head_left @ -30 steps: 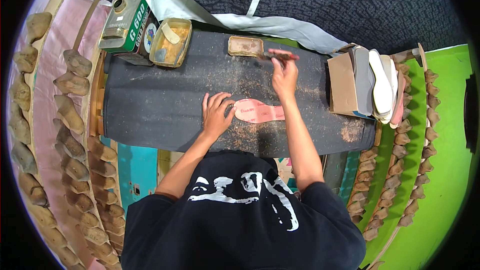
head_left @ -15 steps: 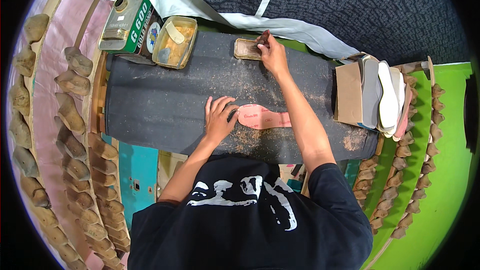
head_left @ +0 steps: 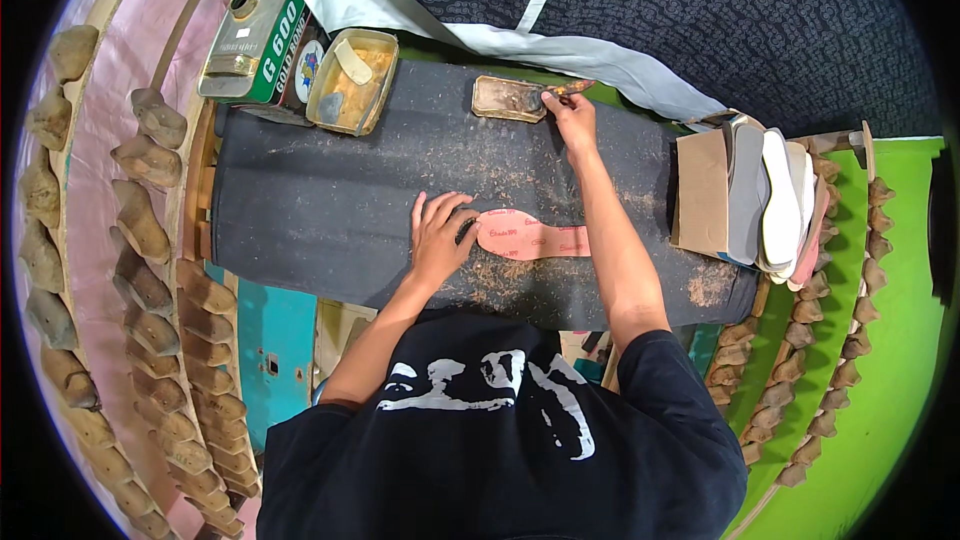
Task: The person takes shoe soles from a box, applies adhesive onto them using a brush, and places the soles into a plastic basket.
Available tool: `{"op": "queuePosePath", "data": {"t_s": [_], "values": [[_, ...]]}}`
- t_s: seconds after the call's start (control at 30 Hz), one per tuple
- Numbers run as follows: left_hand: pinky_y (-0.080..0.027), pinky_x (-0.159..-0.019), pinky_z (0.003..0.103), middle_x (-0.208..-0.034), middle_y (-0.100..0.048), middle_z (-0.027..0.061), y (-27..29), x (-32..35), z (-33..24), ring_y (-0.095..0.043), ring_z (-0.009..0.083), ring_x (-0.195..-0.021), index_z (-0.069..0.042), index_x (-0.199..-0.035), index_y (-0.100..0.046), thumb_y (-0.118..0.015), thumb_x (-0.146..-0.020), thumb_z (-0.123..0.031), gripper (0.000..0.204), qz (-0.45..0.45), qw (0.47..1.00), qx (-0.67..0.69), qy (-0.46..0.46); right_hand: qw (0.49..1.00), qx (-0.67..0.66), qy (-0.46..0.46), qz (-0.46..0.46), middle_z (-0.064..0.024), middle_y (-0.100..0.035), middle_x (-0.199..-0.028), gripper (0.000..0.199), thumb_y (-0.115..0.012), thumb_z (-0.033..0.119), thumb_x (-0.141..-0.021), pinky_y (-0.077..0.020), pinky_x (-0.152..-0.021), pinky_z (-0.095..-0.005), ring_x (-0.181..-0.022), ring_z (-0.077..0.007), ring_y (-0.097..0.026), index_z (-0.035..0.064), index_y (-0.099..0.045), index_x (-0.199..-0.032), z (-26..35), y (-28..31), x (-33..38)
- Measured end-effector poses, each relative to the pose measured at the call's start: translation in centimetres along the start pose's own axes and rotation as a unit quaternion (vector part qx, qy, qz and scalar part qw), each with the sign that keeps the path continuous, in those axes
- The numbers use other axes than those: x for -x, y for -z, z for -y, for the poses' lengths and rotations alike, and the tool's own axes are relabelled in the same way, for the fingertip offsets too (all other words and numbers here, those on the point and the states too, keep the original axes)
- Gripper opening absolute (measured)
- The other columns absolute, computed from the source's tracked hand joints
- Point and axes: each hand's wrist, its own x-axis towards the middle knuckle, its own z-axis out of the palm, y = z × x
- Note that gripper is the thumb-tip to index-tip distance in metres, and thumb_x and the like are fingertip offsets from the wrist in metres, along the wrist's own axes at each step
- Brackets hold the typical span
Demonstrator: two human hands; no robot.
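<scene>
A green wall (head_left: 905, 290) bends along the right side and a pink sheet (head_left: 100, 170) hangs on the left; rows of wooden shoe lasts (head_left: 140, 222) stand on racks to both sides, and a dark, finely patterned cloth (head_left: 720, 20) with a pale border fills the far side; the table (head_left: 310, 195) has a matt dark covering, strewn with tan crumbs, thickest near the middle and at the near right.

At the far left stands a green and dark metal can (head_left: 235, 55) with a round open neck; just beside it, a deep tray (head_left: 340, 127) with crusted walls holds a yellowish layer, a pale rounded strip and a grey piece; at the far middle, a smaller shallow tray (head_left: 505, 117) has a brownish coating inside; at the right, a cardboard box (head_left: 702, 190) is packed with upright grey, white and pink soles (head_left: 780, 195).

The pink insole (head_left: 530, 238), printed in red, lies flat near the table's middle, its right end hidden by the right forearm; the left hand (head_left: 438, 238) rests with fingers spread at its left end; the right hand (head_left: 573, 122) pinches the stained handle of a brush (head_left: 572, 88), its dark head at the shallow tray's right end.
</scene>
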Motion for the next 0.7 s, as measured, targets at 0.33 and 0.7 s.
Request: {"op": "queuePosePath", "data": {"t_s": [0.33,0.7], "values": [[-0.025,-0.127,0.059,-0.134,-0.068,0.0002,-0.1,0.4,0.1,-0.058,0.0276,-0.136,-0.015,-0.106,-0.075,-0.078,-0.094,-0.024,0.015,-0.005,1.000,0.000,-0.001,0.998,-0.029,-0.042,-0.031,-0.0064,-0.073,-0.110,0.039,-0.086,0.021,-0.092,-0.0535,-0.087,-0.0282,-0.098,-0.0128,-0.067,0.0015,-0.073,-0.124,-1.2,4.7,6.1],[-0.025,-0.127,0.058,-0.134,-0.068,0.0025,-0.2,0.0,0.3,-0.057,0.0293,-0.137,-0.014,-0.109,-0.077,-0.067,-0.096,-0.006,0.018,0.016,1.000,0.012,-0.001,0.966,0.219,0.047,-0.129,-0.0110,-0.069,-0.101,0.023,-0.078,0.004,-0.087,-0.0556,-0.083,-0.0318,-0.090,-0.0207,-0.069,0.0012,-0.074,-0.110,-6.6,12.5,22.6]]}}
